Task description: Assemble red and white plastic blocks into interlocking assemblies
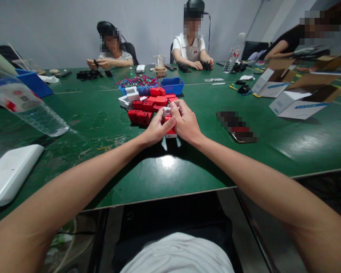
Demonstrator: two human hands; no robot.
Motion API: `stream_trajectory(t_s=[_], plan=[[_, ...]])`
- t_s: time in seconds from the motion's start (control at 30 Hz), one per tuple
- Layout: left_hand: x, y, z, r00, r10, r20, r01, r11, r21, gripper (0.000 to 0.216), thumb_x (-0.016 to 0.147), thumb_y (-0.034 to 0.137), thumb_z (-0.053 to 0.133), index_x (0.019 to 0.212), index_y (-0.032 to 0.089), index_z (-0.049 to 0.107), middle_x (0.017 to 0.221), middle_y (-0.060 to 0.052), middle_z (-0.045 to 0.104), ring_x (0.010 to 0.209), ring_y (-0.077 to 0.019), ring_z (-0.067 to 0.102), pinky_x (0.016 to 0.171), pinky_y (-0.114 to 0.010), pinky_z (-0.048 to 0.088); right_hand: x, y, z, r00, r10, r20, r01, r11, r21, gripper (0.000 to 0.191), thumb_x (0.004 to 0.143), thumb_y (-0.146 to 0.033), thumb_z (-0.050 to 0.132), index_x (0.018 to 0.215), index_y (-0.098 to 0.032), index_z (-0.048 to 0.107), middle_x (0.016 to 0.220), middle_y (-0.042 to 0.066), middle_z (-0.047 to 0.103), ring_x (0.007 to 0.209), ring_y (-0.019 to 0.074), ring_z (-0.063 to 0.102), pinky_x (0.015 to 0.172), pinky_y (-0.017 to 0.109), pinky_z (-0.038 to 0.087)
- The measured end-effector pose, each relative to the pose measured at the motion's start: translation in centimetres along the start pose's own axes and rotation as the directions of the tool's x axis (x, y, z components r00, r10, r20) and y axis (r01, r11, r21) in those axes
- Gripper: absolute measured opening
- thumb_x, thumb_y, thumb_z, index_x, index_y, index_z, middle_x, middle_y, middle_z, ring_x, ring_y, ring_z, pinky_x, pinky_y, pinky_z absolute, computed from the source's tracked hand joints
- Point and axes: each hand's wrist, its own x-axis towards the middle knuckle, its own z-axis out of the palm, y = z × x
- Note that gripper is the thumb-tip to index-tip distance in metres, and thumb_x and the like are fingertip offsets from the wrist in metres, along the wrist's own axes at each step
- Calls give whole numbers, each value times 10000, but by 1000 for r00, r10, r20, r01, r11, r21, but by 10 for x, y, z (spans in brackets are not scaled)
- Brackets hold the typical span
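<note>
Over the near part of the green table, my left hand (155, 129) and my right hand (185, 122) are closed around a small red and white plastic block (171, 132). Its white upper end shows between my thumbs, and two pale bluish strips hang from its lower side. My fingers hide much of it, so its exact kind is unclear. Just beyond my hands lies a pile of red plastic blocks (140, 117), with white U-shaped pieces (130, 96) at its left.
Behind the pile sits a blue bin (172, 88) holding coloured wires (142, 80). To the left are a water bottle (42, 117) and a white box-shaped object (14, 172). At right lie a phone (240, 129) and open cartons (297, 101). Several people sit around the table.
</note>
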Motion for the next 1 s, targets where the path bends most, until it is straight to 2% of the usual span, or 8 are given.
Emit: stream_trajectory(t_s=[0.1,0.2,0.4,0.53,0.7,0.83,1.0], plan=[[0,-4,1,998,-4,-56,4,1000,-8,676,671,692,761,1058,162,598,1104,-93,690,1130,-258,638,980,-331,495,1,1,0,1000,1,26,-1,1000,12,389,951,-614,436,951,-246,562,912,30,695,864,198,633,838,343,477],[2,-8,4,989,-50,-140,34,993,-114,544,775,635,710,1053,177,614,1081,-71,703,1091,-228,662,967,-328,509,2,1,-1,997,-15,79,15,1000,9,431,949,-647,418,964,-247,578,954,32,698,915,207,628,890,358,472],[6,-3,8,979,-154,-137,106,947,-302,518,853,674,577,1005,186,662,917,-63,732,995,-252,710,857,-341,573,2,4,-3,974,-69,217,71,997,-5,484,953,-668,397,1044,-236,596,1037,44,687,960,205,620,926,361,462],[7,-3,5,960,-226,-164,170,939,-298,624,851,766,494,992,183,666,791,-74,711,880,-268,726,727,-353,590,4,9,-1,965,38,260,-54,997,53,495,936,-679,430,1072,-230,589,997,33,683,934,188,635,887,335,490],[10,-11,0,970,-108,-218,68,980,-186,622,811,795,521,866,186,634,727,-44,676,768,-198,700,674,-305,572,11,14,3,962,85,258,-142,966,214,444,930,-638,488,1008,-217,609,998,27,677,971,175,630,919,315,491],[9,-15,3,959,-68,-274,28,989,-148,577,782,749,611,893,184,577,811,-36,670,799,-166,681,731,-298,556,16,18,3,951,178,251,-252,919,303,417,913,-607,532,975,-208,637,978,21,693,956,174,639,928,324,497],[6,-16,4,938,-62,-340,33,996,-88,668,690,762,686,991,180,550,911,-46,667,806,-153,655,745,-291,530,15,22,5,911,277,307,-390,822,415,506,839,-679,584,953,-198,692,916,30,721,909,190,667,917,347,518]])
